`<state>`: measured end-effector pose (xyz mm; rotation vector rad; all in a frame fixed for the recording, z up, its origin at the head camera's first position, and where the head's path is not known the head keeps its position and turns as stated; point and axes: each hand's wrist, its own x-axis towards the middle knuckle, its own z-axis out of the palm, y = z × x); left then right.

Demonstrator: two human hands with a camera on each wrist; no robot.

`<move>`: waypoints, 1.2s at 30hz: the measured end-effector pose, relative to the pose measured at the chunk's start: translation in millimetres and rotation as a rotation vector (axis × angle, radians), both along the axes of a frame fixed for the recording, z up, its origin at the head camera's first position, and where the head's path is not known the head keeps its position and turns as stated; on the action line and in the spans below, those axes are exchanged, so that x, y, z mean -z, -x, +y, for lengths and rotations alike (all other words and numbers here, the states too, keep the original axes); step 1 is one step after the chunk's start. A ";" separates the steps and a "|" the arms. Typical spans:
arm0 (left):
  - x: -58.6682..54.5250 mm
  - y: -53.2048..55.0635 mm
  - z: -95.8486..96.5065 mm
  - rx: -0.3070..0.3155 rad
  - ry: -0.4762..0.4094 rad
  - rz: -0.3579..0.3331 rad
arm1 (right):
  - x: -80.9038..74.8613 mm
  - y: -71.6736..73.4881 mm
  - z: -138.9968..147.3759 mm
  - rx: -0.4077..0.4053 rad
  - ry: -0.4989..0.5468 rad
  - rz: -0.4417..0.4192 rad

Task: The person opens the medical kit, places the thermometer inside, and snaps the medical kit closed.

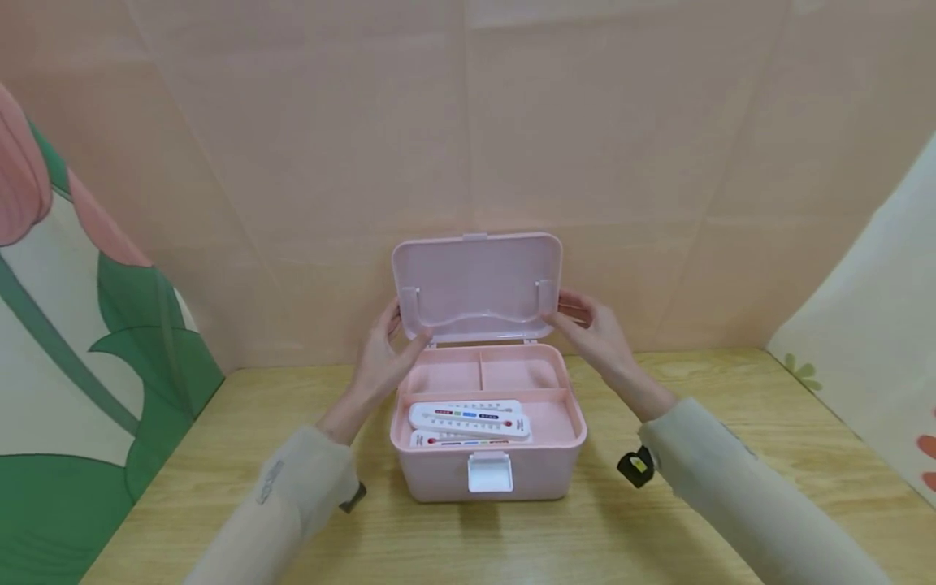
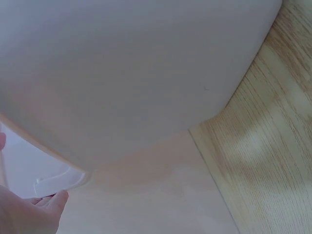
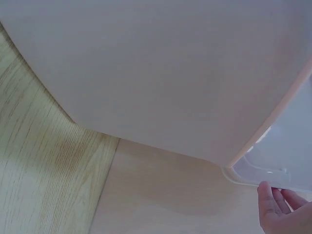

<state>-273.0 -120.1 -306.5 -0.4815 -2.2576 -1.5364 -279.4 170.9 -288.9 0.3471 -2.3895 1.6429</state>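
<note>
A pink plastic box [image 1: 439, 479] stands on the table with its lid [image 1: 477, 280] raised upright at the back. The left hand [image 1: 382, 357] holds the lid's left side, its thumb at the lower inner corner and fingers around the outer edge. On the opposite side the right hand [image 1: 601, 337] grips the lid in the same way. Both wrist views show fingertips at the lid's rim, beyond the box's side wall [image 2: 146, 78]. Several white thermometers [image 1: 468, 418] with red bulbs and coloured bands lie stacked in the front compartment of the pink tray [image 1: 553, 418].
Two smaller compartments fill the tray's rear. A white latch [image 1: 490, 473] is on the box's front. The box rests on a wood-grain table [image 1: 256, 463], with a plain pinkish backdrop [image 1: 307, 162] close behind and patterned sheets at both sides.
</note>
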 end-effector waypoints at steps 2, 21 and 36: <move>0.3 -1.6 -0.5 0.005 -0.003 -0.005 | 0.0 -1.0 0.5 -0.004 0.002 0.003; -3.0 -9.8 -3.0 -0.053 -0.017 -0.084 | -4.7 -12.2 2.4 0.022 0.036 -0.047; -11.3 -19.1 -5.4 -0.107 -0.089 -0.151 | -10.3 -20.5 2.9 0.052 0.043 -0.027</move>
